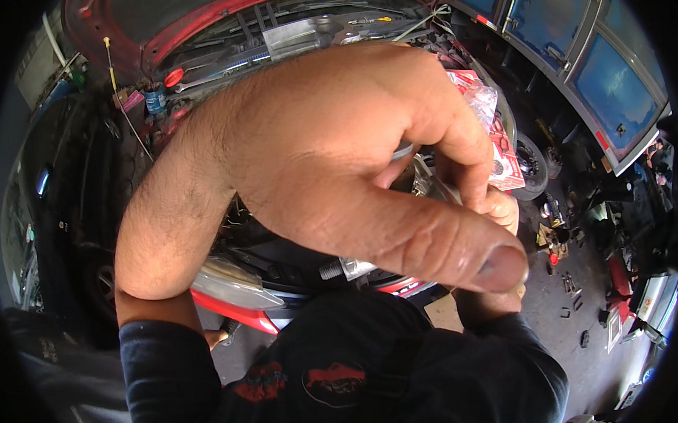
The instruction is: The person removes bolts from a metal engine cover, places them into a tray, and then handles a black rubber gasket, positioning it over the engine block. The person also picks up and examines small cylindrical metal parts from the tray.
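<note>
My left hand [336, 143] fills the middle of the head view, very near and over the engine bay of a car. Its thumb stretches out to the right, apart from the bent index finger, and the other fingers curl down mostly out of sight. A grey band [402, 150] shows in the gap, perhaps a ring. Just beyond the index finger, a few knuckles of my right hand [503, 204] show; its remaining fingers are hidden behind the left hand. Crinkled clear material [428, 179] lies behind the gap, and I cannot tell whether either hand touches it.
A raised red bonnet [139, 46] spans the top, with a wrench [197, 83] and blue can [155, 98] beneath. A headlight [232, 283] sits in front. Red-and-white packaging [507, 166] and a wheel [532, 165] are right. Loose parts [571, 283] lie on the floor. A dark car [59, 201] stands left.
</note>
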The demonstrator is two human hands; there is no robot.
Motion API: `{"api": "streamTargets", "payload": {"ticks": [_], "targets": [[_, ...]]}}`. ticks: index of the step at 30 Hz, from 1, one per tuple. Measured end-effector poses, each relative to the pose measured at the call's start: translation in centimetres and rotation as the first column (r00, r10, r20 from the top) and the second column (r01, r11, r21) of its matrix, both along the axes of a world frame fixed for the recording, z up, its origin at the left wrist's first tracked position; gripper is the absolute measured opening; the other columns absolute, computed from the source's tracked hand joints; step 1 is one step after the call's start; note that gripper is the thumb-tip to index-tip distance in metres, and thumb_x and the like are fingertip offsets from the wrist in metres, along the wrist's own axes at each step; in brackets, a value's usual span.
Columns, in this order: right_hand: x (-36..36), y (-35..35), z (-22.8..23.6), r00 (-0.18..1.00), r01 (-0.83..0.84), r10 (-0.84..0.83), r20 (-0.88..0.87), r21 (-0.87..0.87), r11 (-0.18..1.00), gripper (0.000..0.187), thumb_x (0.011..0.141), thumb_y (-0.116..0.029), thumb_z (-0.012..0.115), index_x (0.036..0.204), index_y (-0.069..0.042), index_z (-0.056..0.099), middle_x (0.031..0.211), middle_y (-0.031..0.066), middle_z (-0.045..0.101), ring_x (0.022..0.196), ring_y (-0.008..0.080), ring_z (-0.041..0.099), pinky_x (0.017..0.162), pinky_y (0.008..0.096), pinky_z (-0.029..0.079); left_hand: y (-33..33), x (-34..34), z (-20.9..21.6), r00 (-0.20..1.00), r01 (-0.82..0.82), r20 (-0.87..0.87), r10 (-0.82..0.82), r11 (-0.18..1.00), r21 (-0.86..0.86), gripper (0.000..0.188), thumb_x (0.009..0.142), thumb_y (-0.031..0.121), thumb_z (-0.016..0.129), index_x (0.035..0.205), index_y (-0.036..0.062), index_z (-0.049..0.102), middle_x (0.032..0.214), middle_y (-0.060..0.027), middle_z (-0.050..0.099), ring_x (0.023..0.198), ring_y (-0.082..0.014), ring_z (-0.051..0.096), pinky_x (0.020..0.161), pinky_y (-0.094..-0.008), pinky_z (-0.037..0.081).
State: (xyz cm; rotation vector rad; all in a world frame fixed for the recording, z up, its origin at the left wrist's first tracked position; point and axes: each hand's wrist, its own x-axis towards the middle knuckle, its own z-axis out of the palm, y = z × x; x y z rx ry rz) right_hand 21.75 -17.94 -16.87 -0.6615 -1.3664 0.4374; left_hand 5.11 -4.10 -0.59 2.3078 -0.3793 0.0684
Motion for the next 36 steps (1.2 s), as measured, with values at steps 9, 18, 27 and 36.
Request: {"api": "streamTargets", "payload": {"ticks": [9, 18, 27, 36], "targets": [[1.4, 1.7, -0.2, 0.997, 0.035, -0.039, -0.064, -0.067, 0.997, 0.018, 0.088, -0.008, 0.070, 0.101, 0.002, 0.062, 0.096, 0.0122, 0.068, 0.088, 0.0164, 0.066, 0.080, 0.0303, 0.053, -0.4, -0.3, -0.7, 0.986, 0.082, 0.144, -0.081, 0.997, 0.000, 0.065, 0.066, 0.059, 0.080, 0.088, -0.0002, 0.070, 0.077, -0.0101, 0.068, 0.062, -0.0204, 0.062, 0.052, -0.0284, 0.041], [3.5, 8.4, 1.4, 0.981, -0.034, 0.111, 0.160, -0.420, 0.907, 0.037, 0.099, -0.030, 0.058, 0.123, -0.002, 0.062, 0.106, 0.0086, 0.067, 0.091, 0.0138, 0.062, 0.085, 0.0286, 0.051, 0.0, 1.8, -3.2, 0.851, 0.302, 0.440, -0.287, 0.953, 0.038, 0.066, 0.071, 0.064, 0.074, 0.088, 0.0001, 0.071, 0.083, -0.0124, 0.072, 0.070, -0.0221, 0.071, 0.057, -0.0291, 0.055], [4.2, 12.3, 2.1, 0.957, 0.044, 0.109, 0.270, -0.505, 0.862, 0.027, 0.096, -0.024, 0.062, 0.109, -0.002, 0.069, 0.090, 0.0023, 0.069, 0.083, 0.0085, 0.063, 0.076, 0.0243, 0.053, 1.2, 2.2, 1.6, 0.896, 0.434, -0.056, -0.441, 0.841, 0.322, 0.068, 0.062, 0.062, 0.083, 0.096, 0.0045, 0.070, 0.093, -0.0094, 0.071, 0.074, -0.0165, 0.071, 0.058, -0.0226, 0.052], [6.5, 14.2, 1.7, 0.935, -0.287, 0.354, -0.028, -0.648, 0.706, 0.031, 0.088, -0.018, 0.070, 0.108, 0.005, 0.064, 0.094, 0.0119, 0.068, 0.085, 0.0199, 0.068, 0.076, 0.0321, 0.060, -0.1, 4.5, 1.7, 0.874, 0.485, -0.128, -0.469, 0.824, 0.293, 0.069, 0.056, 0.058, 0.088, 0.097, 0.0067, 0.069, 0.096, -0.0074, 0.070, 0.074, -0.0141, 0.069, 0.055, -0.0201, 0.048]]}}
